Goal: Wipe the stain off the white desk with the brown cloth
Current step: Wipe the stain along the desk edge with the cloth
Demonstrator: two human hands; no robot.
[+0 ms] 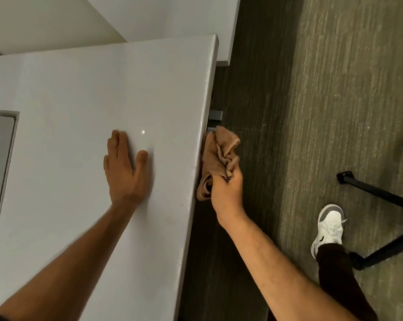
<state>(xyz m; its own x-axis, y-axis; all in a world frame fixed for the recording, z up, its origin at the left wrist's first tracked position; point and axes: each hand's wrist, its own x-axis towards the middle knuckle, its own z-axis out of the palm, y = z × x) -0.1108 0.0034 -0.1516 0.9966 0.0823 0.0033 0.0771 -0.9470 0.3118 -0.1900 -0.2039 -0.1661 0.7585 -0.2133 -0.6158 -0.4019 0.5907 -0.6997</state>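
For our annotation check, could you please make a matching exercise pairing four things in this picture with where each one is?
Things:
1. left hand
2. crumpled brown cloth
3. white sneaker
4. grey rectangular recess

Places:
A. on the grey carpet, at the right
B. flat on the white desk top
C. set into the desk, at its left side
D. against the desk's side edge, gripped by the right hand

Pairs: 1-B, 2-D, 3-A, 4-C

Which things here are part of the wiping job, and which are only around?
Job: brown cloth, gripped by right hand; white desk; left hand flat on it.
Around: white shoe, black chair legs, carpet.
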